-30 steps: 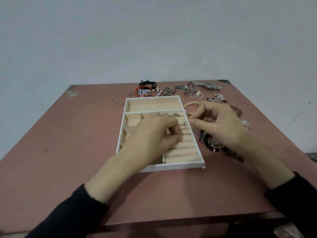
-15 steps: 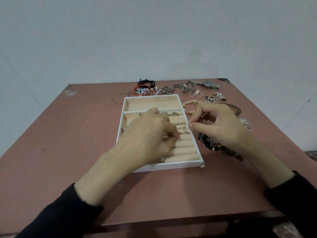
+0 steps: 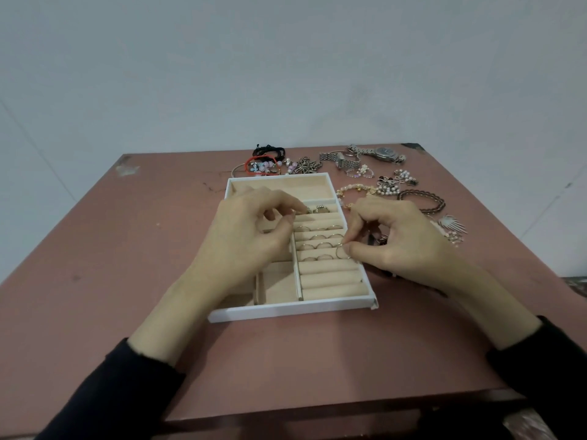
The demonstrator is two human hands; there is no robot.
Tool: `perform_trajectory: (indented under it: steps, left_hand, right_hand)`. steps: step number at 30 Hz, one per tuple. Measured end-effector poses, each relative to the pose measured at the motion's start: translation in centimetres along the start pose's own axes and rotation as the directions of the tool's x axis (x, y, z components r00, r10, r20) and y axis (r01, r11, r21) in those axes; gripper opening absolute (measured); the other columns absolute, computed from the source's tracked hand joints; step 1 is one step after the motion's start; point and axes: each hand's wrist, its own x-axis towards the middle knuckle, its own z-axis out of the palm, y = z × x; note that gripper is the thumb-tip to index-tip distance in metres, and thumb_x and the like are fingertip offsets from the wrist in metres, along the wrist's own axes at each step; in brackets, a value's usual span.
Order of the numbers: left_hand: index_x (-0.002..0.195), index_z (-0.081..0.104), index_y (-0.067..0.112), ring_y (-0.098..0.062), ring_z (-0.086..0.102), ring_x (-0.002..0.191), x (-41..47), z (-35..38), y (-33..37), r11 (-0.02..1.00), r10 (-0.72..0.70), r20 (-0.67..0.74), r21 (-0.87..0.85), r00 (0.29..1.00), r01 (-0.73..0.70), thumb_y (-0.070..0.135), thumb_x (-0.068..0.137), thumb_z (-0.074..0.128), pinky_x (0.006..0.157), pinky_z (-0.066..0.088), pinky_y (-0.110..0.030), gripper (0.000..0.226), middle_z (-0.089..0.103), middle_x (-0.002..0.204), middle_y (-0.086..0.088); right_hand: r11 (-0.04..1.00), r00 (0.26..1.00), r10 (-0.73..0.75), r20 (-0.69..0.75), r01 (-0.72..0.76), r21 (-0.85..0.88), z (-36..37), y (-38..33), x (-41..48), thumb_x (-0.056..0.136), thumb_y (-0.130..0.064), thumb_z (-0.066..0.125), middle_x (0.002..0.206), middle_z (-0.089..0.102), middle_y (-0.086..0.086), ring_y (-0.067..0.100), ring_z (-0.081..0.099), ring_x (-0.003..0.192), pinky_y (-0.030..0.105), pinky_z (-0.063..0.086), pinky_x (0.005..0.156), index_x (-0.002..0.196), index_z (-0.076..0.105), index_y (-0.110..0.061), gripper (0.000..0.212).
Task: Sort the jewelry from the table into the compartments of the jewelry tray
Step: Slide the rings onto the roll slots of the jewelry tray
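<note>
A person's two hands work over a white jewelry tray (image 3: 286, 312) lined in beige, which sits at the middle of a reddish-brown counter (image 3: 127, 249). The right hand (image 3: 397, 239) pinches a thin ring (image 3: 342, 251) between thumb and forefinger, with the other fingers curled. It holds the ring upright at the tray's 3 o'clock edge, right at the padded ring rolls (image 3: 330, 281). It is not clear whether the ring already sits in a slot.

The left hand (image 3: 251, 236) hovers over the middle of the tray with its fingers curled and the forefinger reaching toward 1 o'clock. Whether it holds anything cannot be told. Several rings (image 3: 320, 246) stand in rows between the rolls on the tray's right half. Two more (image 3: 321, 208) are in the slot nearest the long compartment (image 3: 286, 187) at 12 o'clock.

Unsorted jewelry lies on the counter in an arc from the tray's 12 o'clock round to 3 o'clock. It includes a black cord bracelet (image 3: 268, 150) and a red cord bracelet (image 3: 262, 166) just beyond the far rim. There is a steel wristwatch (image 3: 382, 153) at 1 o'clock, with a loose metal band (image 3: 333, 157) beside it. A pearl bracelet (image 3: 352, 188) and a brown braided bracelet (image 3: 422, 201) lie at 2 o'clock. Dark sleeves (image 3: 111, 392) cover both forearms.
</note>
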Motion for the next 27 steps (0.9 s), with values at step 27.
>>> perform_trajectory:
  steps: [27]
  left_hand:
    - [0.084,0.073,0.025,-0.002,0.052,0.07,0.06,-0.22,-0.09,0.994,-0.083,-0.065,-0.079,0.994,0.078,0.02,0.072,0.052,0.061,0.034,-0.007,0.025,0.069,0.076,0.01]
  right_hand:
    - [0.996,0.991,0.086,0.106,-0.082,-0.036,-0.4,-0.4,0.0,0.078,-0.008,0.07,0.071,0.054,-0.003,0.008,0.048,0.065,0.011,0.037,0.061,0.079,0.064,-0.016,0.01]
